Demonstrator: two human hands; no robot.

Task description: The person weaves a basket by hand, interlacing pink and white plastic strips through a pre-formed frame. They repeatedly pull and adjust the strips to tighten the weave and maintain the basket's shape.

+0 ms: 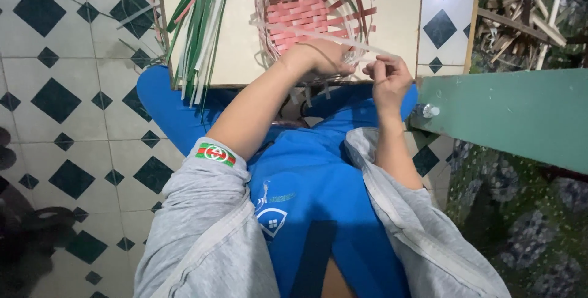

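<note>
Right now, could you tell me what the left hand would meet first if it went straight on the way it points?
The left hand already rests on the rim of the half-woven basket; going straight on, it would likely press into the basket's near wall, though depth is hard to judge.

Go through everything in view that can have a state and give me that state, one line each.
basket: half woven, pink base done, upright strips loose and splayed.
white strip: stretched across the basket's near rim, between both hands.
left hand: closed on the basket's near rim.
right hand: fingers pinched on the white strip.
bundle of green and white strips: loose, lying on the board, ends overhanging.
</note>
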